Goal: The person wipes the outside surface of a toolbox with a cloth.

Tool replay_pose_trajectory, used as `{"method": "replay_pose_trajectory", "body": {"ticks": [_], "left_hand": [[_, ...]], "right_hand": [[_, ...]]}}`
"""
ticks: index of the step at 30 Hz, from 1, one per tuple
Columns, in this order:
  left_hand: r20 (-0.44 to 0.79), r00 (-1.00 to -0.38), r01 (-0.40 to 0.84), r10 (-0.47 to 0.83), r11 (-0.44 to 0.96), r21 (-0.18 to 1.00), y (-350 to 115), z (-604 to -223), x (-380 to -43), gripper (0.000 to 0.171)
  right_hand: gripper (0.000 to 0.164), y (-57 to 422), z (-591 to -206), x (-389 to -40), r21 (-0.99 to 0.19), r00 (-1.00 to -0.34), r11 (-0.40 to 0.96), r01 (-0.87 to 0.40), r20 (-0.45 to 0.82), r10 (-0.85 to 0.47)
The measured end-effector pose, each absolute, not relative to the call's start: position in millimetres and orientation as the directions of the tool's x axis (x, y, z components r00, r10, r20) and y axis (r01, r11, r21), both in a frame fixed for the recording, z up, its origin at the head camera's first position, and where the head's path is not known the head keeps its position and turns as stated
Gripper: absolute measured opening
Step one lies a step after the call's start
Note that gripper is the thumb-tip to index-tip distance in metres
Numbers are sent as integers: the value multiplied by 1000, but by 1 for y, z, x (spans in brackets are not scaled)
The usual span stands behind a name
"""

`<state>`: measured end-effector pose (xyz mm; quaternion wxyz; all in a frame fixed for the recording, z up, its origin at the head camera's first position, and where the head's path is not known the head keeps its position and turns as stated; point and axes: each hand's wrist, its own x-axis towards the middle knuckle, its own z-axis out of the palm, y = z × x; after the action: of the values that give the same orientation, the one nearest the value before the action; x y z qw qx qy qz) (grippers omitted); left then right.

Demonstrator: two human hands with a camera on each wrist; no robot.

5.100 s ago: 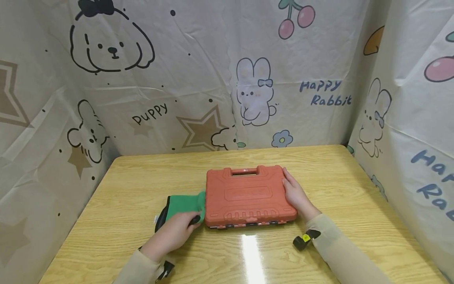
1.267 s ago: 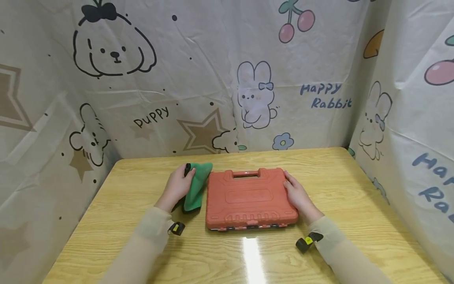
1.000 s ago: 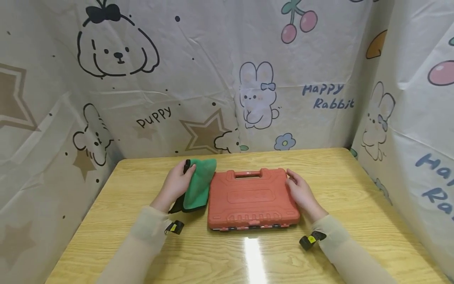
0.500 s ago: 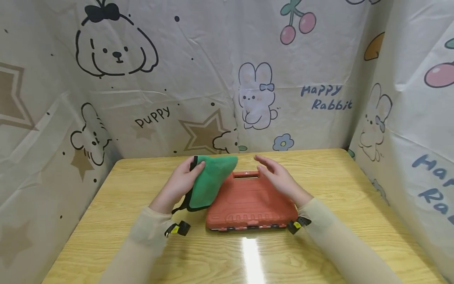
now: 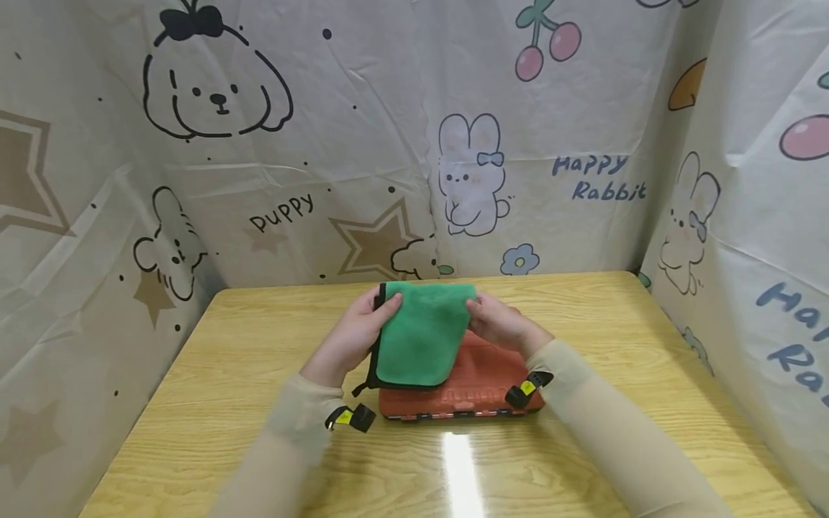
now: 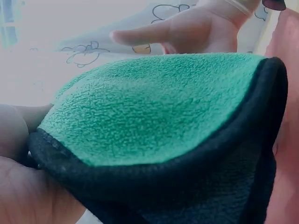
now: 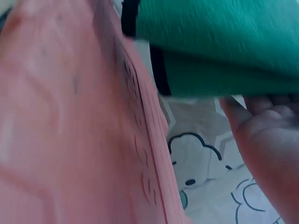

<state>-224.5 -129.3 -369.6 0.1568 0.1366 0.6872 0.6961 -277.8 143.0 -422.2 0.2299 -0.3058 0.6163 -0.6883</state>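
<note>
A folded green cleaning cloth (image 5: 424, 334) with black edging hangs above the left part of a red tool case (image 5: 492, 367). My left hand (image 5: 352, 334) grips its black-edged left side, thumb on the green face and fingers behind. My right hand (image 5: 501, 324) is at the upper right corner, thumb against the edge, its other fingers partly hidden behind. In the left wrist view the plush green face of the cloth (image 6: 140, 112) bulges over a dark underside. The right wrist view shows two layers of the cloth (image 7: 224, 56) beside the case (image 7: 74, 116).
The case lies flat on a wood-grain table (image 5: 259, 345), its latched side towards me. Printed curtains (image 5: 363, 144) stand along the back and both sides. A bright reflection lies on the table in front of the case.
The left hand has lifted the cloth from beside the case and carried it right, over the case. The right hand has left the case's right side and come to the cloth's right corner.
</note>
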Motion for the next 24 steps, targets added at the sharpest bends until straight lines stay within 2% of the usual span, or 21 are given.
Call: {"method": "replay_pose_trajectory", "body": {"ticks": [3, 5, 11, 20, 24], "left_hand": [[-20, -913, -33, 408, -25, 999, -124, -372, -225, 34], [-11, -913, -28, 408, -36, 999, -122, -373, -225, 32], [13, -912, -16, 409, -69, 998, -119, -377, -226, 25], [11, -916, -26, 401, -86, 996, -118, -383, -226, 26], [5, -917, -33, 399, -88, 996, -119, -385, -226, 26]], "right_hand": [[58, 142, -422, -274, -984, -727, -179, -13, 132, -674], [53, 141, -421, -271, -982, -749, -189, -5, 128, -651], [55, 139, -417, -263, -986, -796, -165, 12, 91, -598], [50, 135, -415, -254, -1000, -846, -15, 8, 1, -533], [49, 136, -415, -250, -1000, -854, 8, 1, -5, -521]]}}
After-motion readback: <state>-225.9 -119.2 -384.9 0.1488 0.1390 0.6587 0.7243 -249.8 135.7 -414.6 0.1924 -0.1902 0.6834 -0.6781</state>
